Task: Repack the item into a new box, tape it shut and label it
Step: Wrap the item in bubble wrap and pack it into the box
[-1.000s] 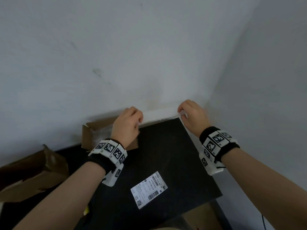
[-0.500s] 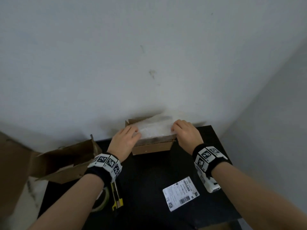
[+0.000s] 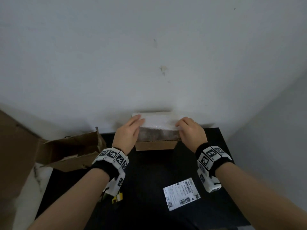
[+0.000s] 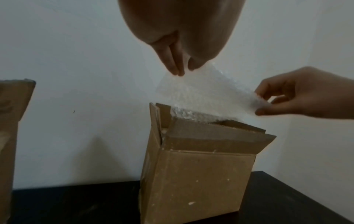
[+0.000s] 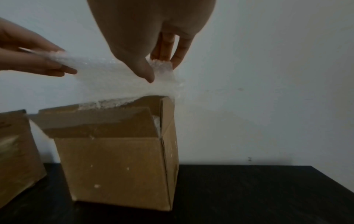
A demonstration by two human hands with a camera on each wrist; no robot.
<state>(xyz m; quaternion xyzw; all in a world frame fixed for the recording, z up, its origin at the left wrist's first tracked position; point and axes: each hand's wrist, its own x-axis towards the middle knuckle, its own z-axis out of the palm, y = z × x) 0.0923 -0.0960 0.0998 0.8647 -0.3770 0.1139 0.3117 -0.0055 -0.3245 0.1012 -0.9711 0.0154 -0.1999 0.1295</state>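
A small brown cardboard box [image 3: 156, 145] stands open at the back of the black table [image 3: 149, 176], against the wall. A white sheet of bubble wrap [image 3: 159, 121] rises out of its opening. My left hand [image 3: 138, 120] pinches the sheet's left edge and my right hand [image 3: 180, 124] pinches its right edge, both above the box. In the left wrist view the left hand [image 4: 182, 69] holds the bubble wrap [image 4: 206, 94] over the box [image 4: 197, 181]. The right wrist view shows the right hand [image 5: 161, 71] gripping the bubble wrap [image 5: 107, 78]. The box's inside is hidden.
A printed shipping label [image 3: 181, 193] lies on the table near my right wrist. A larger open cardboard box [image 3: 69, 151] lies at the table's left edge. A yellow tool [image 3: 118, 198] peeks out under my left wrist. The wall stands right behind the box.
The head view swung left then steadied, bringing the box to the middle. Both hands keep hold of the bubble wrap, which now stands higher over the box opening.
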